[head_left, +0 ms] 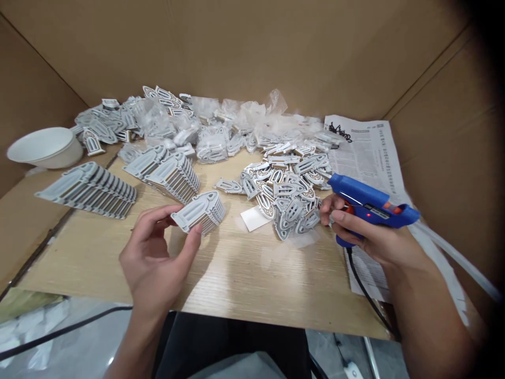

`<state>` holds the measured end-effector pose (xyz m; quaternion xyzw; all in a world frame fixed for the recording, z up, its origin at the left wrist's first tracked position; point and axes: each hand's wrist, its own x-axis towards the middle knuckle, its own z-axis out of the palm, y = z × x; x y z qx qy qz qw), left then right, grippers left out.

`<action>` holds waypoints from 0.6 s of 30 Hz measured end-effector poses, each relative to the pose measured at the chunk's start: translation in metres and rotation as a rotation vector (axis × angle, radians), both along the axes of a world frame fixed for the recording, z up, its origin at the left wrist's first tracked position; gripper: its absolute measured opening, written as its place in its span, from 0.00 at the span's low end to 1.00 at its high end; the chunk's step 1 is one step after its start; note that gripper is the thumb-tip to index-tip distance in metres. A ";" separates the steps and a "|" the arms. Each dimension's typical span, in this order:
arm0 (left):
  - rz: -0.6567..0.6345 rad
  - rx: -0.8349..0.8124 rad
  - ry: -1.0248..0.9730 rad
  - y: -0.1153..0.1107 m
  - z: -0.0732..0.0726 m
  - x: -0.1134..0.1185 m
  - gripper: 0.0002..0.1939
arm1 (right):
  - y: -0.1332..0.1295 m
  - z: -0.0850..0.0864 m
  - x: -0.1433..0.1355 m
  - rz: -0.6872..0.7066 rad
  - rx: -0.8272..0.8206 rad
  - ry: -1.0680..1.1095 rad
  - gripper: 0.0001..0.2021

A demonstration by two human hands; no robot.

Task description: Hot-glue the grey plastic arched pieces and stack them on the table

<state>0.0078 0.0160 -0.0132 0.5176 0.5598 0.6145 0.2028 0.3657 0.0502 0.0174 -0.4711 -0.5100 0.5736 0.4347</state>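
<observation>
My left hand [158, 252] has its thumb and fingers closed on a short stack of arched window-shaped pieces [201, 211], grey-white with brown edges. My right hand [363, 231] grips a blue hot glue gun [359, 192] whose nozzle points left; a small red light glows on its side, and a black cord hangs from its handle. Between the hands lies a loose heap of similar arched pieces [290, 189], some showing brown scrollwork. Beyond my left hand stand two longer stacks, one at the left [92, 189] and one in the middle [165, 171].
A white bowl [45, 147] sits at the left. Along the back cardboard wall [244, 47] runs a pile of pieces in clear plastic bags [213, 131]. Newspaper [366, 152] with dark glue strings covers the right side. A white card [254, 218] lies before the loose heap.
</observation>
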 end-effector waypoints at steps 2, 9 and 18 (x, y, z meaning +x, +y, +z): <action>0.000 0.018 0.009 0.000 -0.001 0.000 0.19 | 0.000 0.001 -0.001 -0.001 -0.003 0.007 0.09; 0.004 0.039 0.054 0.000 -0.001 -0.002 0.21 | 0.001 0.001 -0.001 -0.005 -0.012 0.025 0.09; 0.054 -0.395 0.248 0.000 0.059 -0.013 0.13 | 0.001 -0.003 0.003 0.014 0.000 0.035 0.09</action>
